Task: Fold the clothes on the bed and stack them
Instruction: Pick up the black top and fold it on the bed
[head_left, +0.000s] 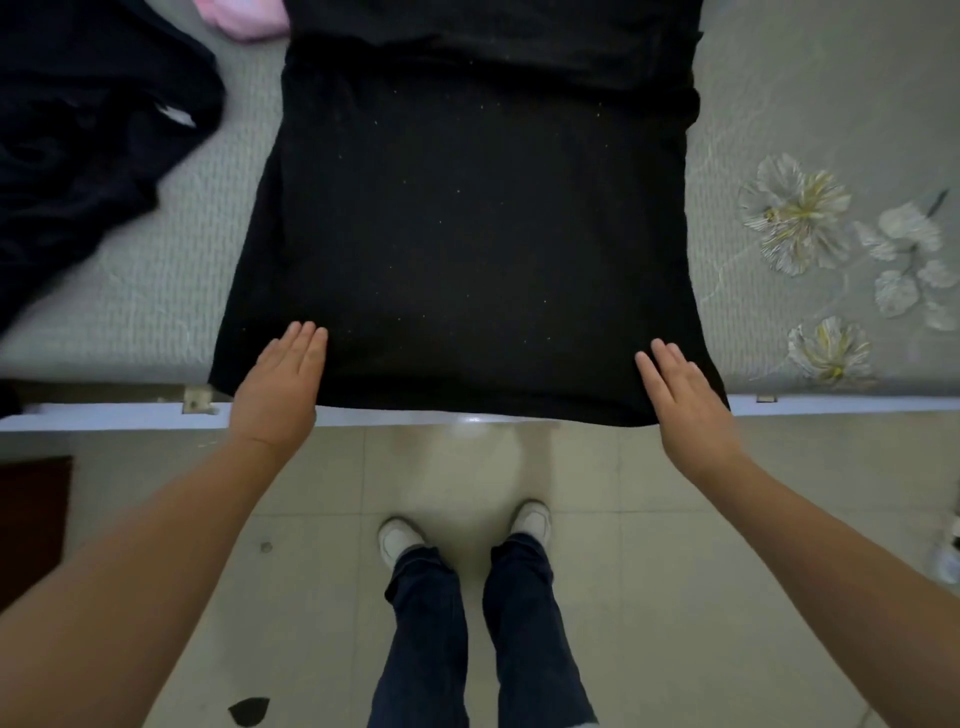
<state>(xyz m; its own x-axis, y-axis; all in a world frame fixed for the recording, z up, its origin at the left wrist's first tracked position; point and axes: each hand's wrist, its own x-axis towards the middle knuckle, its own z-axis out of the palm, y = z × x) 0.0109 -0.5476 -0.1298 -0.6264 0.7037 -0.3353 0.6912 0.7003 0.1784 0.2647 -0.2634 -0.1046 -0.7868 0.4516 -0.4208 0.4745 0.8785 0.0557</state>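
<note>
A black garment (467, 234) lies spread flat across the bed (156, 291), its near hem hanging a little over the bed's front edge. My left hand (283, 384) lies flat with straight fingers on the garment's near left corner. On the near right corner my right hand (685, 400) rests flat in the same way. Neither hand grips the cloth. The garment's far end runs out of the top of the view, with a folded layer across it.
A crumpled dark garment (88, 150) lies on the bed at the left. A pink cloth (239, 18) shows at the top left. The bedspread has embroidered flowers (800, 218) at the right. My legs and white shoes (462, 535) stand on the tiled floor below.
</note>
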